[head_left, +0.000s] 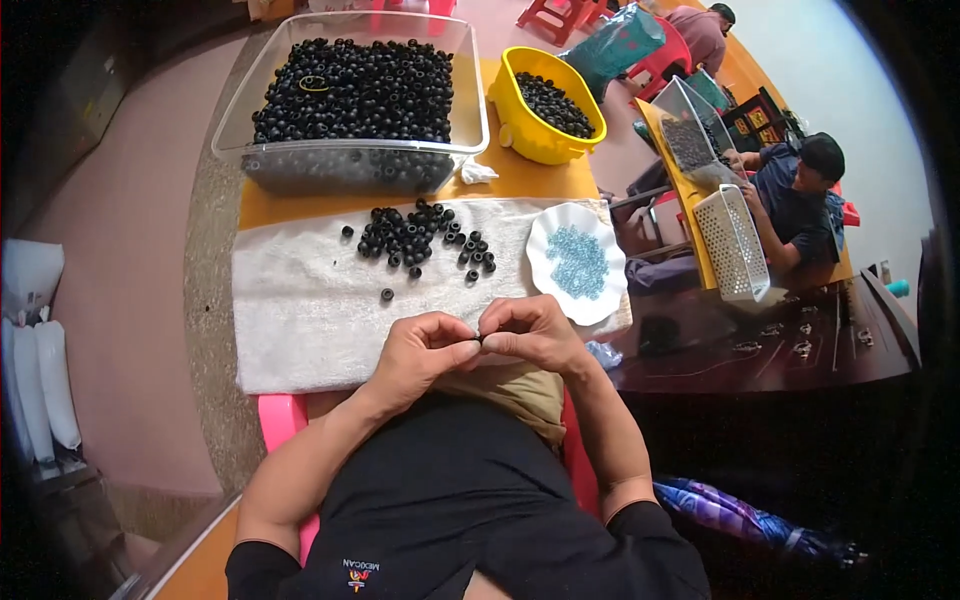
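Observation:
My left hand (425, 352) and my right hand (533, 335) meet fingertip to fingertip over the near edge of the white cloth (290, 330). Both pinch one small black piece (479, 339), mostly covered by the fingers; it resembles the round black pieces nearby. Beyond my hands a loose pile of black bead-like pieces with holes (405, 235) lies on the cloth, a few of them strayed apart. To the right of the pile, a white scalloped plate (540, 250) holds many tiny clear-blue pieces (577, 263).
A clear plastic bin (350, 150) full of black pieces stands at the back, beside a yellow tub (545, 148) of more. Crumpled white tissue (478, 173) lies before them. At right, a person (800, 200) sits by another bin and a white basket (730, 245). A folded umbrella (750, 515) lies lower right.

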